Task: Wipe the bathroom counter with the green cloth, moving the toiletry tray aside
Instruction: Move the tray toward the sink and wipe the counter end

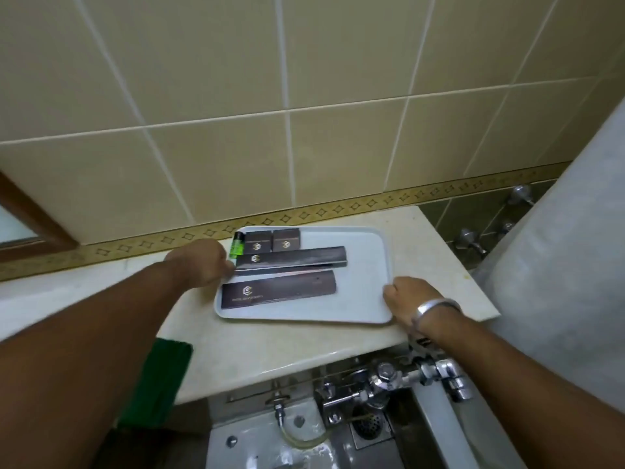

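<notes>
A white rectangular toiletry tray (367,265) lies on the pale marble counter (270,346) near the tiled wall. It carries two long dark brown boxes, two small dark boxes and a small green bottle (236,246). My left hand (198,264) grips the tray's left edge. My right hand (411,299), with a silver bangle on the wrist, grips the tray's front right corner. The green cloth (159,377) hangs over the counter's front edge, partly hidden under my left forearm.
The counter ends at the right, close beside the tray. Below the front edge are chrome pipes and valves (389,384), a floor drain (367,426) and a white fixture. A grey curved surface (558,265) rises at the right. A wood-framed mirror (30,228) is at the left.
</notes>
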`<move>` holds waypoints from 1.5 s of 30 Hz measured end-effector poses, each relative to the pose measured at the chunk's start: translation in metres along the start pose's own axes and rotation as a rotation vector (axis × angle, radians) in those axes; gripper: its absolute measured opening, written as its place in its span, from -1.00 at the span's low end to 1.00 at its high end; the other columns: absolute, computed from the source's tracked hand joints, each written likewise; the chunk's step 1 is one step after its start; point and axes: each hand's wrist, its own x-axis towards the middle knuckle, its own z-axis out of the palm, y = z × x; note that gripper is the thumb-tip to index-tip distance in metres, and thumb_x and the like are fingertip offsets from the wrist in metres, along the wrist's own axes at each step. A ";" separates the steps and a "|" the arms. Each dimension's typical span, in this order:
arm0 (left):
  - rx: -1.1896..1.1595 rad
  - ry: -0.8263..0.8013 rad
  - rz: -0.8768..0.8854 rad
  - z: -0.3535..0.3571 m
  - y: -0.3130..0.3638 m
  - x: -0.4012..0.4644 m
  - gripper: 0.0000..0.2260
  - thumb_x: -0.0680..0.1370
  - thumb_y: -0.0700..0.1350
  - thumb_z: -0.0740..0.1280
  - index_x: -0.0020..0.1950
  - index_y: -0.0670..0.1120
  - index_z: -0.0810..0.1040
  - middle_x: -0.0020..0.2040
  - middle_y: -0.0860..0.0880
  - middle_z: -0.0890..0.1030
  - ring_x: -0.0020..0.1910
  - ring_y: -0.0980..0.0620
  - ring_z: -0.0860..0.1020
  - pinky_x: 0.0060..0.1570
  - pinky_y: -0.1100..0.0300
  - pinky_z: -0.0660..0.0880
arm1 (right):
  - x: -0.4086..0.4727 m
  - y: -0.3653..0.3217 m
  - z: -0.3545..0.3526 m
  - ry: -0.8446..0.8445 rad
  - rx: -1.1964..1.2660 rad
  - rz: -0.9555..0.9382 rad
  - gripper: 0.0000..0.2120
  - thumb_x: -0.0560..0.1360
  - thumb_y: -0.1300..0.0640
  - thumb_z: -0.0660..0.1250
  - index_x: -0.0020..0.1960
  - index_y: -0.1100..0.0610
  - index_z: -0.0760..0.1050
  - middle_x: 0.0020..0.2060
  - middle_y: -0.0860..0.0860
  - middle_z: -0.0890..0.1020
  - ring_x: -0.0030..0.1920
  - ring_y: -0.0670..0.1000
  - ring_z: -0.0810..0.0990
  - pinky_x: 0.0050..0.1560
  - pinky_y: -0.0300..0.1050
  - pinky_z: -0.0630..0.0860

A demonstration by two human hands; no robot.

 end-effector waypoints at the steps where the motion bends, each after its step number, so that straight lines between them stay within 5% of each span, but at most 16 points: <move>1: -0.004 0.007 -0.032 -0.002 -0.016 -0.008 -0.72 0.47 0.00 0.33 -0.36 -0.14 0.50 -0.32 -0.07 0.54 -0.26 -0.07 0.51 -0.32 0.17 0.32 | 0.013 -0.013 0.006 0.004 -0.047 -0.027 -0.64 0.56 0.05 0.04 0.06 0.21 0.54 0.10 0.23 0.59 -0.07 0.15 0.50 -0.09 -0.11 0.35; 4: 0.009 0.048 -0.113 0.000 -0.061 -0.027 -0.69 0.49 0.01 0.30 -0.39 -0.13 0.46 -0.35 -0.05 0.50 -0.27 -0.07 0.49 -0.33 0.17 0.29 | 0.048 -0.057 0.026 0.050 -0.183 -0.131 -0.63 0.59 0.08 0.05 0.22 0.21 0.50 0.22 0.18 0.56 0.16 0.17 0.53 0.13 -0.06 0.43; 8: -0.010 0.110 -0.155 0.017 -0.096 -0.031 -0.72 0.54 0.00 0.24 -0.34 -0.09 0.44 -0.20 -0.11 0.53 -0.15 -0.11 0.48 -0.18 0.13 0.35 | 0.083 -0.093 0.049 0.020 -0.353 -0.132 -0.59 0.57 -0.03 0.07 0.20 0.19 0.51 0.23 0.17 0.57 0.17 0.18 0.53 0.17 -0.02 0.42; 14: -0.119 0.214 -0.126 0.033 -0.117 -0.042 -0.77 0.60 0.13 0.17 -0.07 0.01 0.49 0.01 -0.08 0.60 -0.03 -0.07 0.51 -0.13 0.09 0.35 | 0.070 -0.113 0.058 0.153 -0.532 -0.120 -0.63 0.56 -0.05 0.10 0.17 0.15 0.50 0.11 0.15 0.61 0.04 0.16 0.57 -0.04 -0.05 0.42; 17: 0.003 0.191 -0.069 0.025 -0.139 -0.067 -0.68 0.54 0.26 0.15 0.12 0.13 0.54 0.12 -0.02 0.56 0.06 -0.04 0.51 -0.03 0.04 0.41 | 0.024 -0.157 0.066 0.281 -0.560 -0.356 -0.64 0.55 -0.11 0.08 0.10 0.08 0.52 0.04 0.13 0.63 0.02 0.18 0.59 -0.14 -0.06 0.36; 20: 0.212 -0.041 0.005 0.017 -0.176 -0.103 -0.54 0.53 0.30 0.13 0.33 0.14 0.47 0.39 -0.06 0.42 0.29 -0.11 0.42 0.29 -0.07 0.37 | -0.039 -0.219 0.104 0.007 -0.481 -0.731 -0.66 0.54 -0.15 0.10 -0.13 0.03 0.52 -0.13 0.10 0.64 -0.10 0.16 0.59 -0.21 -0.07 0.39; 22: 0.219 -0.155 0.020 0.018 -0.195 -0.122 -0.53 0.56 0.23 0.20 0.43 0.11 0.38 0.54 -0.06 0.24 0.43 -0.14 0.31 0.43 -0.07 0.23 | -0.072 -0.249 0.140 -0.133 -0.448 -0.768 -0.63 0.48 -0.25 0.17 -0.10 0.05 0.50 -0.15 0.09 0.61 -0.10 0.16 0.59 -0.21 -0.05 0.43; 24: 0.150 -0.119 0.075 0.020 -0.201 -0.128 -0.65 0.55 0.13 0.30 0.30 0.06 0.46 0.48 -0.08 0.34 0.37 -0.08 0.37 0.37 0.00 0.29 | -0.085 -0.266 0.165 -0.135 -0.467 -0.651 -0.46 0.38 -0.35 0.25 0.07 0.08 0.49 0.00 0.11 0.58 0.00 0.17 0.56 -0.12 0.00 0.47; 27: -0.033 -0.011 0.099 0.023 -0.197 -0.134 -0.91 0.51 -0.05 0.37 -0.06 0.04 0.47 0.04 -0.02 0.56 0.00 -0.01 0.47 -0.01 0.12 0.41 | -0.086 -0.271 0.175 -0.089 -0.538 -0.569 -0.39 0.34 -0.34 0.33 0.18 0.08 0.46 0.10 0.12 0.53 0.11 0.18 0.51 0.02 0.03 0.48; 29: -0.262 0.041 0.036 0.016 -0.198 -0.140 -0.89 0.47 -0.16 0.39 -0.16 0.02 0.49 -0.12 0.01 0.56 -0.10 -0.01 0.51 -0.19 0.18 0.41 | -0.087 -0.268 0.167 -0.120 -0.407 -0.547 -0.61 0.36 -0.19 0.39 0.04 0.05 0.53 0.01 0.10 0.57 0.03 0.15 0.54 -0.03 -0.02 0.49; 31: -0.551 0.095 -0.010 0.003 -0.199 -0.147 -0.89 0.45 -0.19 0.40 -0.19 0.01 0.55 -0.19 -0.01 0.58 -0.21 0.00 0.54 -0.33 0.23 0.42 | -0.088 -0.256 0.156 -0.214 -0.034 -0.510 -0.85 0.34 0.00 0.42 -0.25 0.02 0.48 -0.23 0.03 0.55 -0.19 0.06 0.53 -0.20 -0.11 0.45; 32: -0.709 0.113 -0.031 -0.005 -0.193 -0.148 -0.90 0.46 -0.18 0.41 -0.16 0.01 0.57 -0.21 -0.03 0.60 -0.25 0.01 0.55 -0.38 0.23 0.44 | -0.090 -0.246 0.146 -0.273 0.201 -0.468 -0.81 0.35 0.08 0.42 -0.33 0.02 0.42 -0.32 -0.01 0.51 -0.26 0.02 0.49 -0.24 -0.12 0.42; 35: -1.179 0.086 -0.084 -0.014 -0.159 -0.137 -0.82 0.47 -0.14 0.47 0.04 0.03 0.58 -0.07 -0.13 0.65 -0.19 -0.03 0.62 -0.31 0.17 0.53 | -0.091 -0.212 0.121 -0.324 0.853 -0.219 -0.89 0.43 0.23 0.38 -0.19 0.08 0.48 -0.22 0.10 0.59 -0.17 0.07 0.59 -0.12 0.01 0.57; 40: -0.985 0.041 -0.039 0.029 -0.026 -0.085 -0.78 0.48 -0.06 0.48 0.09 -0.06 0.59 0.02 -0.09 0.62 -0.08 -0.03 0.60 -0.17 0.18 0.51 | -0.088 -0.106 0.066 -0.177 1.067 0.082 -0.92 0.53 0.25 0.29 0.02 0.17 0.48 -0.19 0.19 0.65 -0.26 0.11 0.67 -0.37 0.03 0.63; 43: -1.016 -0.068 0.087 0.046 0.079 -0.040 -0.71 0.44 -0.12 0.52 0.11 -0.16 0.63 0.06 -0.15 0.65 0.02 -0.08 0.61 0.05 0.10 0.54 | -0.081 -0.024 0.017 -0.031 1.074 0.167 -0.98 0.54 0.25 0.28 -0.03 0.18 0.46 -0.24 0.17 0.66 -0.29 0.11 0.66 -0.45 0.01 0.62; 45: -1.166 -0.100 0.129 0.034 0.140 -0.018 -0.68 0.45 -0.12 0.51 0.17 -0.13 0.61 0.05 -0.13 0.65 -0.03 -0.04 0.61 -0.03 0.12 0.56 | -0.077 0.015 -0.013 0.087 1.156 0.232 -0.93 0.54 0.24 0.27 -0.13 0.16 0.45 -0.40 0.08 0.68 -0.43 0.02 0.66 -0.57 -0.08 0.55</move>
